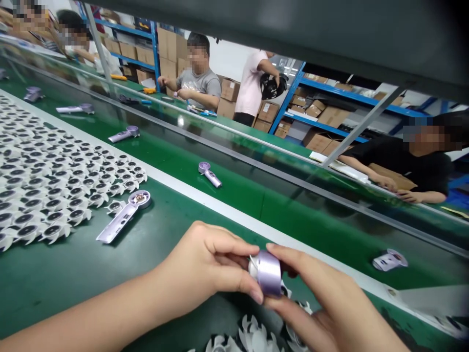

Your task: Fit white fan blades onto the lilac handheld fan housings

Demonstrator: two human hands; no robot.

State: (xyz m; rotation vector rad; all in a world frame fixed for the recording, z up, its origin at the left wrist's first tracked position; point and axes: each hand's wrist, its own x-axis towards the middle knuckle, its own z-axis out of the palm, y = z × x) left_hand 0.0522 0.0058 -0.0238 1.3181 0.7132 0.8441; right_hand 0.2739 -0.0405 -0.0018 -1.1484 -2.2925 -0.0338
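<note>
Both my hands meet over the near edge of the green bench [73,274]. My left hand [212,266] pinches a lilac fan housing [268,274] with thumb and fingers closed on it. My right hand [322,303] grips the same housing from the right, fingers wrapped over its top. A white fan impeller [252,266] shows at the housing's left face. Loose white impellers [252,337] lie on the bench just under my hands. A lilac handheld fan body [122,217] with its round head lies on the bench to the left.
Many white impellers [51,176] cover the bench at the left in rows. Lilac fan bodies [209,174] ride on the green conveyor belt [278,210] beyond a white strip. Other people work across the belt [200,83]. Shelves with cardboard boxes [322,117] stand behind.
</note>
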